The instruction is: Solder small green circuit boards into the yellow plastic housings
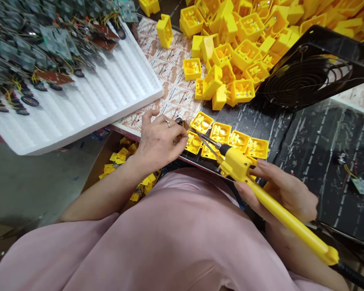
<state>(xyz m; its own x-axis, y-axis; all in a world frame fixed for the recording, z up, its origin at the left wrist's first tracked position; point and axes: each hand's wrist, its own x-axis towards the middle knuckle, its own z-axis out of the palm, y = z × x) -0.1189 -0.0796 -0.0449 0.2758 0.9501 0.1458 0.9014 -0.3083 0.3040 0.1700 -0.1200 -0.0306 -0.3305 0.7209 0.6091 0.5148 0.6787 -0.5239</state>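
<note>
1. Yellow iron [279, 208] in our right hand [294, 196], thumb and fingers wrapped round its handle.
2. Our left hand [162, 143] is curled beside the leftmost cases [202, 122], next to a wired disc [179, 121]; we cannot tell whether it pinches anything.
3. We judge soldering to be the step in hand; the next move seems to call for a steady iron and a still disc.
4. From our right grip, the iron's tip [210, 140] points leftward, near the left hand, over the cases.
</note>
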